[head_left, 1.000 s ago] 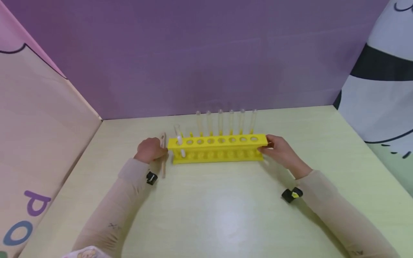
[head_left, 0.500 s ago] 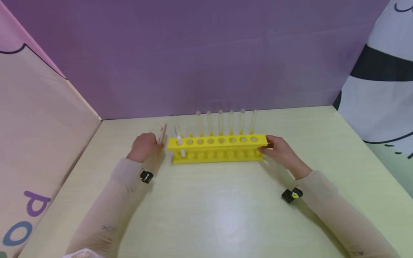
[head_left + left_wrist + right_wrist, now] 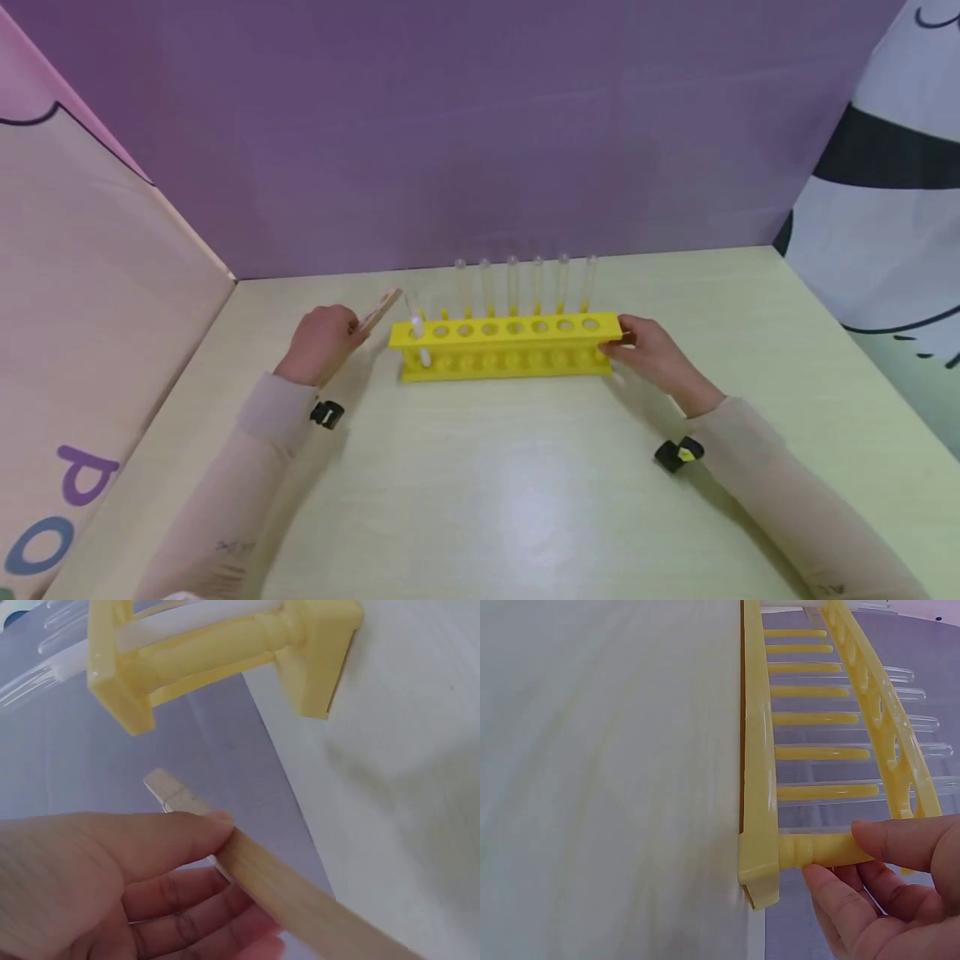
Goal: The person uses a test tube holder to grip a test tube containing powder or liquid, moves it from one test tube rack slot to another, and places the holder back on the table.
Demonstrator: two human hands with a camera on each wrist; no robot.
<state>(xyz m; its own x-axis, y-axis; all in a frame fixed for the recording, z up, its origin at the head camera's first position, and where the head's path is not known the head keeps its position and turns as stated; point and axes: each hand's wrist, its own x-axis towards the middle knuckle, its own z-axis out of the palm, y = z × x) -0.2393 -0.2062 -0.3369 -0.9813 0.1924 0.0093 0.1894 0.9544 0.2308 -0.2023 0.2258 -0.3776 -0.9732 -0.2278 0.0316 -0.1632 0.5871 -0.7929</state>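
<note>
A yellow test tube rack (image 3: 502,331) stands upright on the table. My left hand (image 3: 318,342) pinches a wooden test tube clamp (image 3: 292,889) between thumb and fingers, just left of the rack. Its far end points up toward a test tube (image 3: 417,327) with white contents in the leftmost hole; in the left wrist view, clamp and rack are apart. At the other end, my right hand (image 3: 652,354) holds the rack's right post (image 3: 829,849) with thumb and fingers. Several clear, upturned test tubes (image 3: 513,283) sit on pegs along the back.
The pale wooden table (image 3: 517,492) extends in front of the rack and to both sides. A purple backdrop (image 3: 480,142) rises behind it, with printed panels at left (image 3: 97,333) and right (image 3: 885,250).
My left hand has moved left and toward me, away from the rack, lifting the clamp and tilting its far end to the right. My right hand and the rack have stayed put.
</note>
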